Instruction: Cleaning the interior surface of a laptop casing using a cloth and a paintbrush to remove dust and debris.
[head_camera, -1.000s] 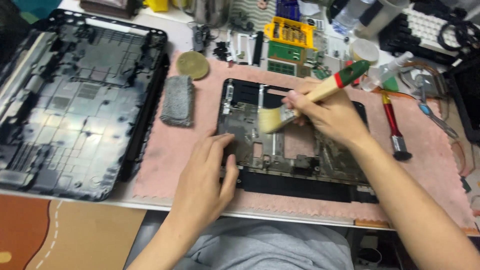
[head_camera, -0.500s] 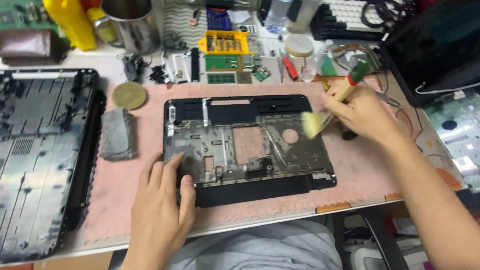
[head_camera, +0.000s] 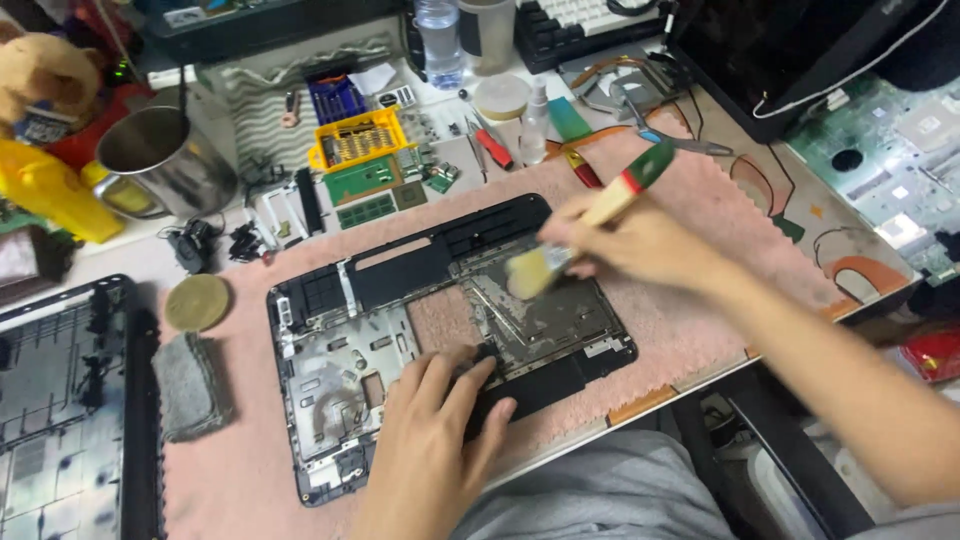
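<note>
The right hand (head_camera: 640, 245) has its grip closed around a wooden-handled paintbrush (head_camera: 590, 225), pale bristles touching the grey metal plate in the right half of the black plastic laptop base (head_camera: 440, 320). The left hand (head_camera: 430, 450) lies flat, holding nothing, pressing the base's near edge. The base sits on a pink fuzzy mat (head_camera: 240, 470) covering the surface. Judging by the pictures, brushing is underway; the base's left half looks dusty.

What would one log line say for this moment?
left hand flat on laptop shell | right hand holds brush | bristles on shell
</note>
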